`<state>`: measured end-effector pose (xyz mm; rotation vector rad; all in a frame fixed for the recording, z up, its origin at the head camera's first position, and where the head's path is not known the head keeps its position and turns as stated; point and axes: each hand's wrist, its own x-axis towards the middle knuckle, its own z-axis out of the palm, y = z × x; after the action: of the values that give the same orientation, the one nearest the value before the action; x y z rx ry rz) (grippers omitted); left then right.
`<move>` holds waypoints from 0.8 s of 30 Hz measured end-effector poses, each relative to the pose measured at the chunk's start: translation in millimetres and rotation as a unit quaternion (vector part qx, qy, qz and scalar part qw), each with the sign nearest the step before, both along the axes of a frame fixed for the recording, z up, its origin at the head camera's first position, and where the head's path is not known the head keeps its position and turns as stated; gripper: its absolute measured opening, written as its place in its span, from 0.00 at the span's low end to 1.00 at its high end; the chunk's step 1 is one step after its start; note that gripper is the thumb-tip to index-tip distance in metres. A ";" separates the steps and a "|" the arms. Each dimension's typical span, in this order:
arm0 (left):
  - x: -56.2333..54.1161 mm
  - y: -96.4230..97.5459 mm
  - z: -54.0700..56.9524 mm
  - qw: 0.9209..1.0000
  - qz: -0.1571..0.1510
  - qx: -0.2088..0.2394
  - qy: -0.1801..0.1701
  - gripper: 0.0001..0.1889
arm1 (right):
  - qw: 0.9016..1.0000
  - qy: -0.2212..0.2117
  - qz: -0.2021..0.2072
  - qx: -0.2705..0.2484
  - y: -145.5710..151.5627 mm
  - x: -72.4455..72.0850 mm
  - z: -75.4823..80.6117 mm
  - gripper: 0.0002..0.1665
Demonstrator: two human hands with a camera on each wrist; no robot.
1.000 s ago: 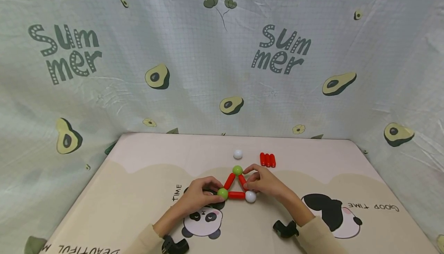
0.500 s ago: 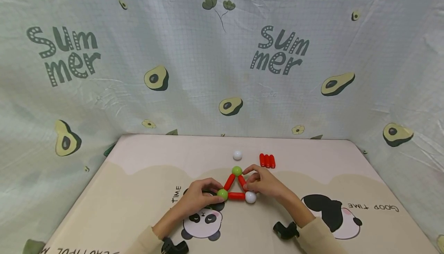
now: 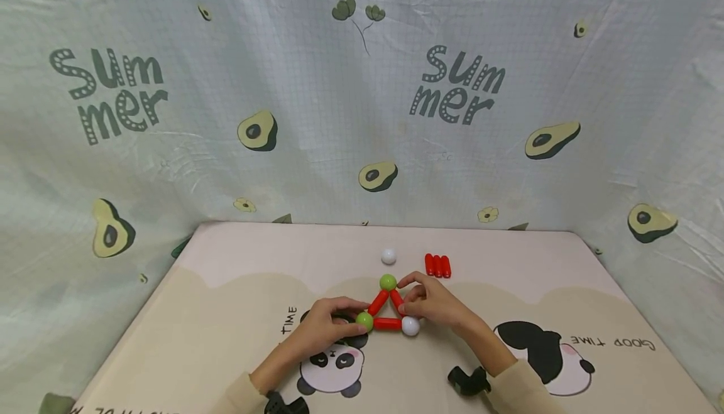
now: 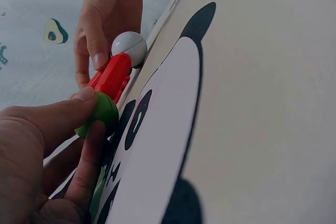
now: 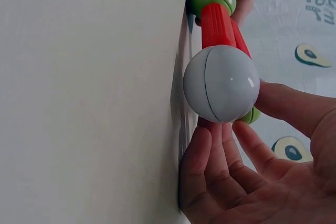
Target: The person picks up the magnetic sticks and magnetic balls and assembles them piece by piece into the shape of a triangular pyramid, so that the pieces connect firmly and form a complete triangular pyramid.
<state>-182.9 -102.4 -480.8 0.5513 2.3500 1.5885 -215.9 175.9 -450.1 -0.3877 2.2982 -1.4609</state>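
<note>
Triangle (image 3: 387,324) of three red rods and three balls, mid-surface (image 3: 198,351). On my feed the left hand (image 3: 323,326) pinches its near-left green ball (image 3: 364,321) between thumb and finger. Right hand (image 3: 435,301) grips the right rod (image 3: 397,301), index finger by the far green ball (image 3: 388,282); white ball (image 3: 410,326) at the near-right corner. Farther off, I note a loose white ball (image 3: 388,256), three spare red rods (image 3: 438,266) side by side to its right. Panda print (image 3: 332,367) nearer me; avocado-patterned cloth (image 3: 317,87) hangs behind
</note>
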 end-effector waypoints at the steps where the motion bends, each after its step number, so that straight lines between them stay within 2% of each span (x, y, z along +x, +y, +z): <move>1: 0.6 -0.1 0.1 1.000 0.000 0.000 -0.001 0.19 | 1.000 -0.001 0.000 -0.001 -0.1 0.5 -0.2 0.26; 7: 0.7 -0.4 -1.7 1.000 -0.006 0.002 0.004 0.21 | 1.000 -0.003 0.001 -0.005 -0.4 2.3 -1.7 0.26; 14: -1.1 -2.1 -4.0 0.999 -0.024 0.005 0.038 0.18 | 1.000 0.007 0.009 -0.006 0.4 0.6 -1.0 0.26; 24: -1.1 -2.1 -4.1 0.999 -0.018 -0.007 0.032 0.19 | 1.000 0.000 0.009 -0.005 0.4 1.1 1.1 0.27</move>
<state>-184.0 -104.4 -484.9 0.6470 2.3825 1.5596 -214.9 176.3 -449.0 -0.4093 2.2830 -1.4642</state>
